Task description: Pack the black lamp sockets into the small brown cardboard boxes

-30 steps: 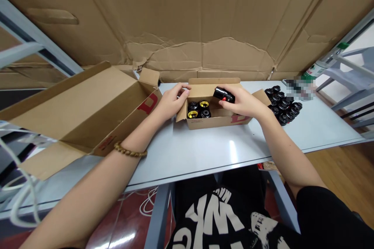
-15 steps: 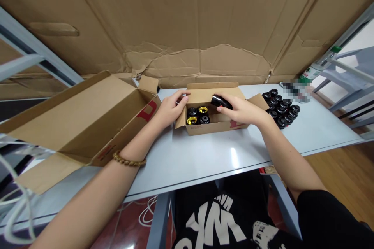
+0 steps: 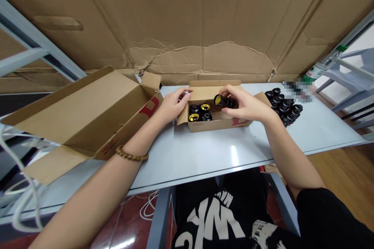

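A small open cardboard box (image 3: 216, 125) stands on the white table, with several black cylinders (image 3: 207, 116) upright in its left part, some showing yellow tops. Over the box's right part, my right hand (image 3: 238, 103) grips a black cylinder (image 3: 224, 101), tilted, its yellow end facing left. My left hand (image 3: 175, 104) rests at the box's left end by the flap, fingers curled; whether they pinch the flap is hidden. More black cylinders (image 3: 284, 108) stand grouped on the table to the right of the box.
A large open cardboard box (image 3: 96, 116) lies on the left of the table (image 3: 204, 151). A green-capped bottle (image 3: 318, 71) and a blurred-out item are at the back right. White cables (image 3: 22, 186) hang at the left. Tall cardboard (image 3: 175, 11) stands behind.
The black cylinder in my right hand has turned, so its yellow end now shows. My right hand has shifted slightly right, with its fingers arched more. My left hand remains at the box's end.
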`<state>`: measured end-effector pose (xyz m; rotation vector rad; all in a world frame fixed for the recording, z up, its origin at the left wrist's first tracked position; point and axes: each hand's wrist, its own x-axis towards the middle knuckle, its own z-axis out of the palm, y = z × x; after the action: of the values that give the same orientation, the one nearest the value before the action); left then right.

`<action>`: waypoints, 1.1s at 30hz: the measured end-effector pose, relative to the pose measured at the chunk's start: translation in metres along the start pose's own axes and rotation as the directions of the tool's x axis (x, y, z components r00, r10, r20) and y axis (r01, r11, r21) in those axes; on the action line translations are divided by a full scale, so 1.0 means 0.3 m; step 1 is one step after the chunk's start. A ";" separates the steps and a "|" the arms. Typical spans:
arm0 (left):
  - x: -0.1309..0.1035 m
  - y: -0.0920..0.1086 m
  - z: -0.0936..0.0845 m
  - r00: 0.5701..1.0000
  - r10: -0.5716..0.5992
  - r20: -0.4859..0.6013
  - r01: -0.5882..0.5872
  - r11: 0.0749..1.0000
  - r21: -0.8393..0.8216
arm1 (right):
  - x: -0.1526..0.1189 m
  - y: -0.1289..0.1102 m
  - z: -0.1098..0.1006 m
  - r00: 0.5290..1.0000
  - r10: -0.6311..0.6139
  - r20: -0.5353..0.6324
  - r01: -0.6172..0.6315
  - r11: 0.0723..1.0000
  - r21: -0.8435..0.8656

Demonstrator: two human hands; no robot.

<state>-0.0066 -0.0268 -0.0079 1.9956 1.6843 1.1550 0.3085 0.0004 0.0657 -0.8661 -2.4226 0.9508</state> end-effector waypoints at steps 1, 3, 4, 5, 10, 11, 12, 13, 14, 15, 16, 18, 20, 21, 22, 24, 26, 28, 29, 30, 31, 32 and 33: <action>0.000 0.001 -0.001 1.000 0.001 0.002 -0.001 1.000 -0.002 | -0.002 -0.002 -0.010 0.999 -0.028 -0.020 0.027 0.999 -0.033; -0.001 0.004 -0.002 1.000 0.002 0.004 -0.002 1.000 -0.002 | -0.008 -0.008 -0.034 0.998 -0.027 -0.049 0.022 0.995 -0.098; -0.001 0.005 -0.003 1.000 0.002 0.004 -0.002 1.000 0.000 | -0.011 -0.012 -0.045 0.998 -0.004 -0.057 -0.004 0.992 -0.123; -0.001 0.006 -0.004 1.000 0.003 0.005 -0.003 1.000 0.002 | -0.015 -0.016 -0.054 0.998 0.017 -0.060 -0.026 0.989 -0.144; -0.001 0.000 -0.004 1.000 0.003 0.009 -0.004 1.000 0.029 | -0.021 -0.039 -0.052 0.999 0.049 0.000 -0.049 0.995 -0.086; 0.000 -0.002 -0.004 1.000 0.004 0.010 -0.004 1.000 0.030 | -0.019 -0.041 -0.043 0.996 0.088 0.029 -0.087 0.996 -0.031; 0.000 -0.004 -0.004 1.000 0.005 0.008 -0.006 1.000 0.029 | -0.016 -0.041 -0.034 0.989 0.131 0.063 -0.132 0.991 0.025; -0.001 -0.004 -0.004 1.000 0.008 0.006 -0.008 1.000 0.027 | -0.013 -0.040 -0.023 0.982 0.162 0.093 -0.169 0.983 0.071; -0.001 -0.004 -0.005 1.000 0.010 0.005 -0.010 1.000 0.025 | -0.009 -0.037 -0.013 0.978 0.177 0.113 -0.188 0.977 0.099; -0.001 -0.002 -0.006 1.000 0.011 0.005 -0.011 1.000 0.026 | -0.005 -0.032 -0.004 0.977 0.174 0.121 -0.187 0.976 0.110; -0.002 0.000 -0.007 1.000 0.009 0.008 -0.009 1.000 0.030 | 0.000 -0.027 0.005 0.979 0.162 0.126 -0.175 0.979 0.104; -0.004 0.007 -0.011 1.000 0.000 0.022 -0.001 0.999 0.043 | 0.011 -0.016 0.019 0.979 0.146 0.142 -0.157 0.986 0.065; -0.006 0.012 -0.014 0.999 -0.011 0.034 0.009 0.998 0.058 | 0.022 -0.005 0.027 0.973 0.164 0.160 -0.169 0.985 0.019; -0.007 0.013 -0.014 0.999 -0.015 0.037 0.012 0.998 0.064 | 0.028 0.001 0.030 0.969 0.179 0.172 -0.183 0.983 0.005; -0.007 0.012 -0.014 0.999 -0.016 0.036 0.013 0.998 0.068 | 0.033 0.006 0.031 0.962 0.197 0.190 -0.200 0.980 0.001; -0.006 0.009 -0.011 1.000 -0.010 0.026 0.009 0.997 0.070 | 0.042 0.014 0.033 0.941 0.232 0.247 -0.244 0.969 0.020; -0.005 0.004 -0.008 1.000 0.000 0.020 -0.002 0.998 0.060 | 0.047 0.017 0.033 0.912 0.260 0.317 -0.287 0.957 0.042; -0.004 0.001 -0.006 1.000 0.008 0.020 -0.009 0.999 0.043 | 0.049 0.017 0.031 0.899 0.259 0.353 -0.294 0.955 0.048; -0.004 0.000 -0.006 1.000 0.010 0.022 -0.010 0.999 0.037 | 0.049 0.017 0.030 0.900 0.248 0.359 -0.283 0.958 0.049; -0.004 0.000 -0.006 1.000 0.008 0.024 -0.009 0.999 0.034 | 0.049 0.017 0.028 0.902 0.237 0.360 -0.271 0.961 0.048; -0.004 0.000 -0.006 1.000 0.006 0.024 -0.007 0.999 0.036 | 0.049 0.018 0.026 0.905 0.231 0.357 -0.263 0.964 0.043; -0.004 0.000 -0.007 1.000 0.004 0.022 -0.005 0.999 0.040 | 0.049 0.020 0.024 0.908 0.232 0.349 -0.258 0.966 0.031; -0.005 0.000 -0.007 1.000 0.005 0.019 -0.005 0.999 0.044 | 0.049 0.022 0.022 0.911 0.238 0.336 -0.256 0.967 0.011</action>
<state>-0.0082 -0.0287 -0.0072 2.0317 1.7109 1.1062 0.2966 0.0110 0.0584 -1.0883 -2.5888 1.3486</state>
